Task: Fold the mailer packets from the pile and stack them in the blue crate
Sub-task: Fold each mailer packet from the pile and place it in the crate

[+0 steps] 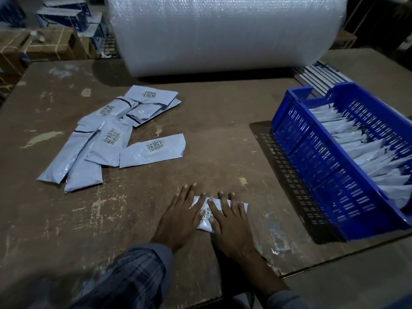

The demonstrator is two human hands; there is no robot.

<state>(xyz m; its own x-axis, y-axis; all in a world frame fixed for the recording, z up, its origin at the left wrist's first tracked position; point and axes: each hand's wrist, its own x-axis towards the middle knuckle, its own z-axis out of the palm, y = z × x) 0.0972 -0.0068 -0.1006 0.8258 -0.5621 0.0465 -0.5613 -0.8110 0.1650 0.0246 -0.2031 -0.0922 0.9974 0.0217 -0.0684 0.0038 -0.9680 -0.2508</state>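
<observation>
Head view: bubble-wrap roll point(223, 34) stands behind pile point(111, 134), crate point(312, 166).

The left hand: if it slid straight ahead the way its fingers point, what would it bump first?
Probably nothing soon. The left hand points up and slightly right across bare table, passing right of the nearest packet in the pile. Farther on stands the bubble-wrap roll.

Both hands point(207, 219) cover most of the folded packet point(206, 225).
</observation>
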